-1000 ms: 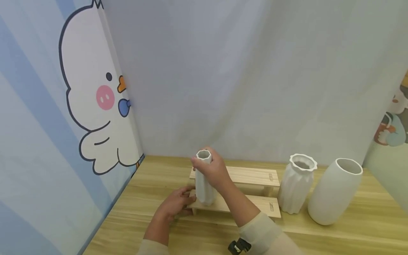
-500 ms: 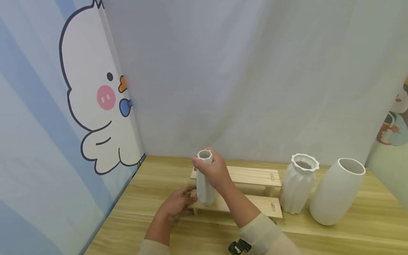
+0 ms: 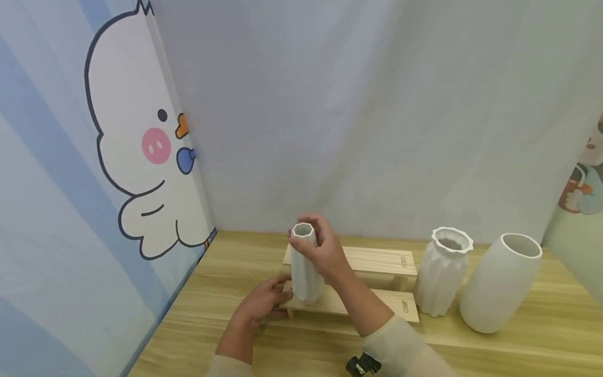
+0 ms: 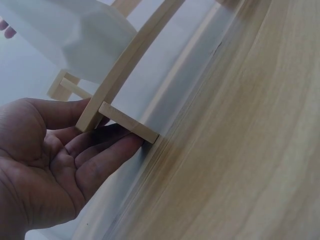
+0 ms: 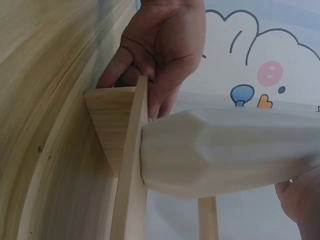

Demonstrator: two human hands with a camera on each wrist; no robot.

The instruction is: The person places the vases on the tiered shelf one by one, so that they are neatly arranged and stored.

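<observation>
A slim white faceted vase [image 3: 305,272] stands upright on the lower step of a small two-tier wooden stand [image 3: 367,302]. My right hand [image 3: 322,251] curls loosely round the vase's neck, thumb in front and fingers behind the rim, with a gap between palm and vase. At the stand's left end, my left hand [image 3: 263,301] pinches the lower step. The left wrist view shows the thumb of this left hand [image 4: 55,155] at the board's edge and its fingers against the support leg [image 4: 130,122]. In the right wrist view, the vase [image 5: 220,150] has its base against the board.
Right of the stand is a white pleated vase [image 3: 440,275] with a wavy rim. Beside it stands a larger smooth white vase [image 3: 501,285]. All are on a wood-grain table [image 3: 226,256]. A grey curtain [image 3: 377,131] hangs behind, and a cartoon-printed cloth [image 3: 127,131] on the left.
My right hand has loosened on the vase's neck, its palm moving slightly right and away. The vase and my left hand stay in place.
</observation>
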